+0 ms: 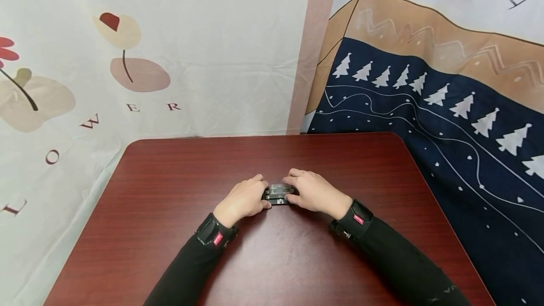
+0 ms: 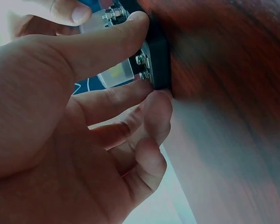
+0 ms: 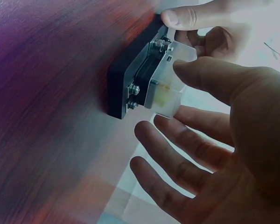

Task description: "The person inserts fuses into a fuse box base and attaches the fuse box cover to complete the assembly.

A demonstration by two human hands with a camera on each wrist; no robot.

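A small electrical block with a black base (image 1: 279, 201) and a clear plastic cover (image 1: 278, 190) stands upright on the table, between the two hands. Metal screw terminals (image 3: 134, 89) line the base beside the cover. My left hand (image 1: 243, 198) grips the left end of the base, thumb on the near side and index finger at the far side, its other fingers curled loosely. With thumb and index finger, my right hand (image 1: 316, 191) pinches the clear cover toward its right end; the remaining fingers spread free. A yellowish part shows through the cover in the right wrist view.
The reddish-brown wooden table (image 1: 170, 164) has rounded far corners. Behind it hangs a pale cloth (image 1: 238, 51) with flower prints, and to the right a navy cloth (image 1: 382, 112) with white trees. Black wrist straps (image 1: 216, 232) sit on both sleeves.
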